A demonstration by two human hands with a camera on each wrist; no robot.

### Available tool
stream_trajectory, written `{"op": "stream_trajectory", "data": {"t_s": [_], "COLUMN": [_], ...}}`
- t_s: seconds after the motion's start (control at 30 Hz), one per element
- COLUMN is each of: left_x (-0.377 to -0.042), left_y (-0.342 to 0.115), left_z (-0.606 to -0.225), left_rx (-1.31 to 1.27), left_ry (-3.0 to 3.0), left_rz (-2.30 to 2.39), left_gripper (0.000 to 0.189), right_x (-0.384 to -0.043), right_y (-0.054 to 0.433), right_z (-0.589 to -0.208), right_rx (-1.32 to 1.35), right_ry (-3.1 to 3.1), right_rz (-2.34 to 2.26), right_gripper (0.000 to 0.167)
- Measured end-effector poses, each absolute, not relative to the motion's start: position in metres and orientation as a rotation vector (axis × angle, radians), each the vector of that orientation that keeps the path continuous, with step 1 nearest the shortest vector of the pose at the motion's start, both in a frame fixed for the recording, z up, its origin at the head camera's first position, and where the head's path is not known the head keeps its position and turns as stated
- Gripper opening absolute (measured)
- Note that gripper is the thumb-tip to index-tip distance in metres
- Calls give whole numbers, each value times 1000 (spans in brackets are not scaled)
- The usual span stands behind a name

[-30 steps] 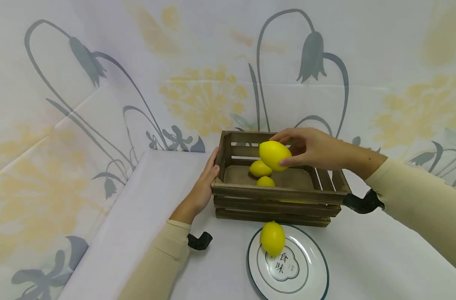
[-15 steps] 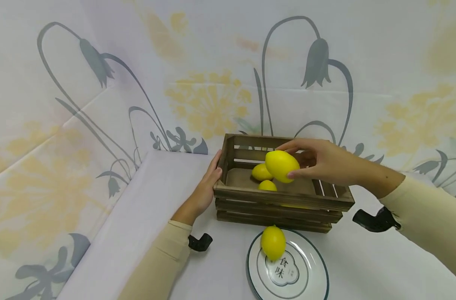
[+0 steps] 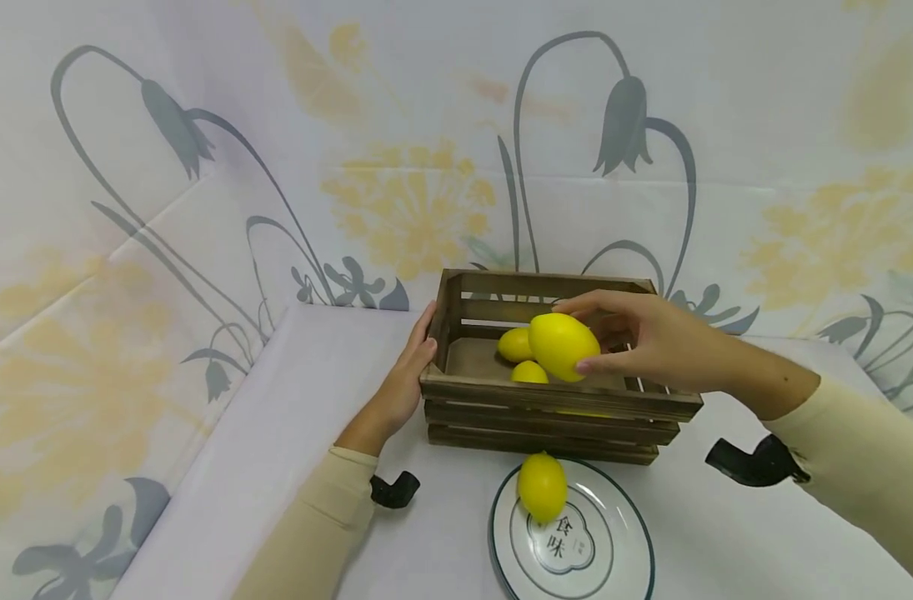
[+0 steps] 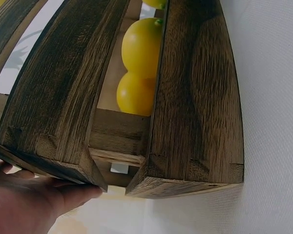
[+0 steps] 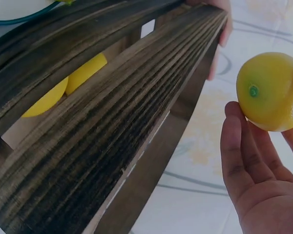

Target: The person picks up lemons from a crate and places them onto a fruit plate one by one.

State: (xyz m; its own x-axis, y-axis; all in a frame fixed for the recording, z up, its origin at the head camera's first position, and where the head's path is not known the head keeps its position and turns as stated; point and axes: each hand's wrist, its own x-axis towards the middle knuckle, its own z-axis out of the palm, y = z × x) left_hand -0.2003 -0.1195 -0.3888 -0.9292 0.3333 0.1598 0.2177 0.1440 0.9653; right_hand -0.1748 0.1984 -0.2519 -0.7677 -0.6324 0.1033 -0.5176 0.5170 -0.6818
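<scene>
Between thumb and fingers, my right hand (image 3: 639, 342) pinches a lemon (image 3: 564, 347) above the wooden crate (image 3: 561, 387). In the right wrist view this lemon (image 5: 268, 91) shows its green stem end. My left hand (image 3: 396, 383) rests against the crate's left end, fingers along its outer side; the left wrist view has that hand (image 4: 34, 202) at the slats. Inside the crate lie a lemon (image 3: 514, 344) at the back and another lemon (image 3: 529, 372) nearer the front. More yellow shows through the front slats, mostly hidden.
In front of the crate lies a white plate (image 3: 621, 542) with a dark green rim and printed characters. One lemon (image 3: 543, 488) sits on its far part. A white cloth covers the table (image 3: 418, 558), and a floral cloth (image 3: 426, 100) hangs behind.
My right hand has lowered the lemon slightly toward the crate and shifted a little to the right. The left hand stays at the crate's end. The view has shifted slightly.
</scene>
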Motion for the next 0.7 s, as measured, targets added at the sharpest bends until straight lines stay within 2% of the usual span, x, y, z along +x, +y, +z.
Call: {"op": "stream_trajectory", "data": {"t_s": [0.7], "left_x": [-201], "left_y": [-120], "left_z": [-388], "left_rx": [580], "left_ry": [2285], "left_rz": [1933], "left_gripper": [54], "right_x": [-138], "right_y": [210], "right_z": [-273], "right_rx": [-1107], "right_ry": [2603], "right_rz": [-1174], "right_gripper": [59]}}
